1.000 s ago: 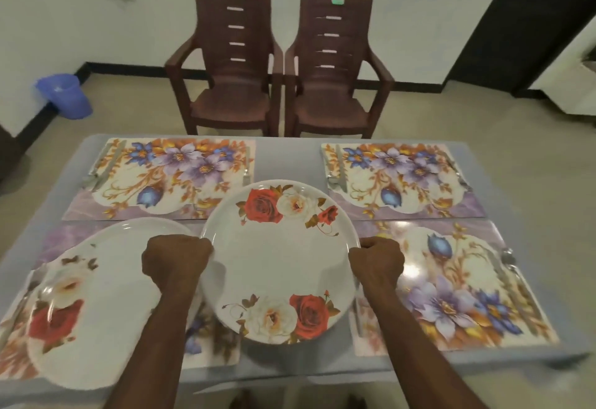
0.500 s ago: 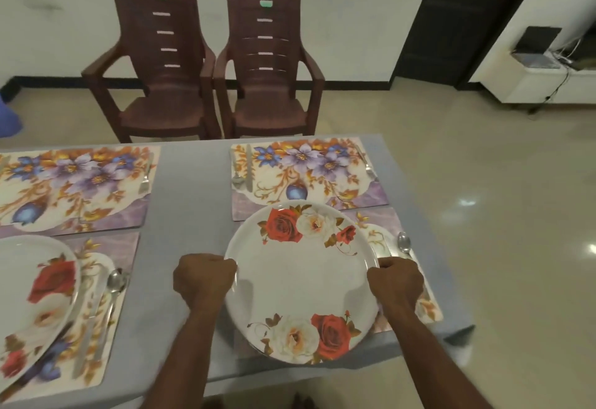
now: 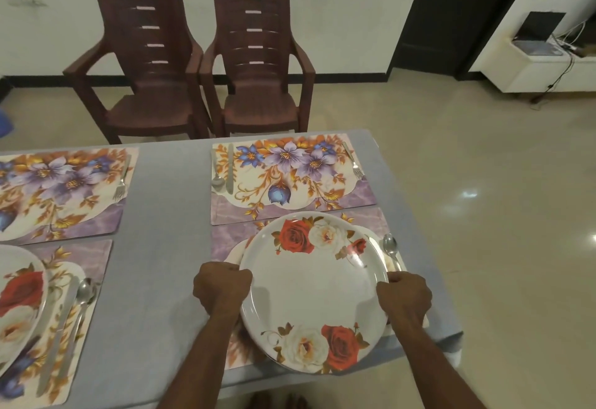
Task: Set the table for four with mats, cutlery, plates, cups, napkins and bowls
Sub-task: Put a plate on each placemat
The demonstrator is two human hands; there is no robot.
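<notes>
I hold a white plate with red and white roses (image 3: 314, 289) over the near right floral mat (image 3: 225, 237). My left hand (image 3: 222, 286) grips its left rim and my right hand (image 3: 404, 295) grips its right rim. A spoon (image 3: 391, 249) lies on that mat beside the plate's right edge. The far right mat (image 3: 290, 179) carries a spoon and knife (image 3: 222, 170) on its left and a fork (image 3: 353, 165) on its right. Another rose plate (image 3: 19, 305) sits on the near left mat (image 3: 87, 266), with a knife and spoon (image 3: 75, 308) beside it. The far left mat (image 3: 61, 192) has a fork (image 3: 122, 182).
The grey table (image 3: 167, 247) ends close to the plate on the right and near side. Two brown plastic chairs (image 3: 200, 63) stand behind the far edge. A dark doorway (image 3: 451, 15) and a white unit with cables (image 3: 541, 60) are at the back right.
The plate has travelled from the table's middle to the right, over the near right mat, still held by both hands. My view has swung to the right with it.
</notes>
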